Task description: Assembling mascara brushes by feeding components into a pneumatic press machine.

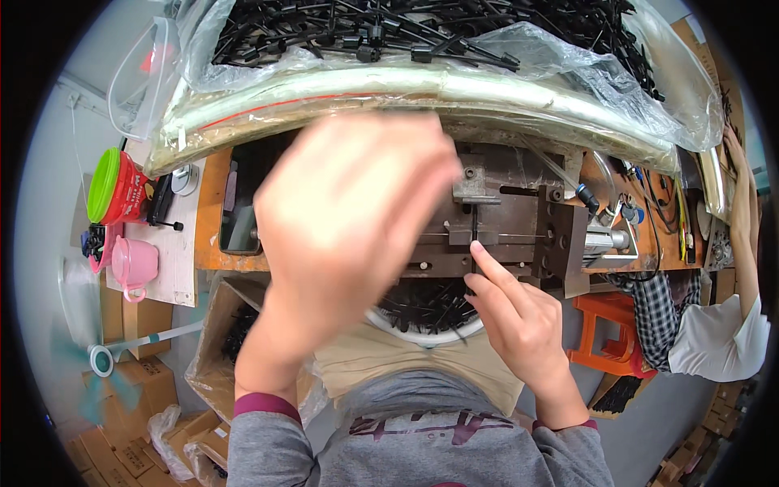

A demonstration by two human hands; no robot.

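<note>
My left hand (345, 215) is raised in front of the metal fixture, large and smeared by motion. Its fingers are mostly hidden, so what it holds, if anything, does not show. My right hand (519, 318) is at the fixture's front edge, with its index fingertip and thumb on a thin black rod (475, 221). That rod runs front to back across the dark metal fixture (519, 215), under a small metal block (476, 187). Below the fixture, a white round tub (398, 331) holds many black plastic parts (430, 304).
Behind the fixture lies a large clear plastic bag (560, 65) full of black stemmed parts (365, 32). A pneumatic cylinder (604, 239) is at the right. Leftward are a pink cup (135, 261), a red-green bucket (122, 188) and a fan (101, 359). A co-worker's arm (742, 219) is far right.
</note>
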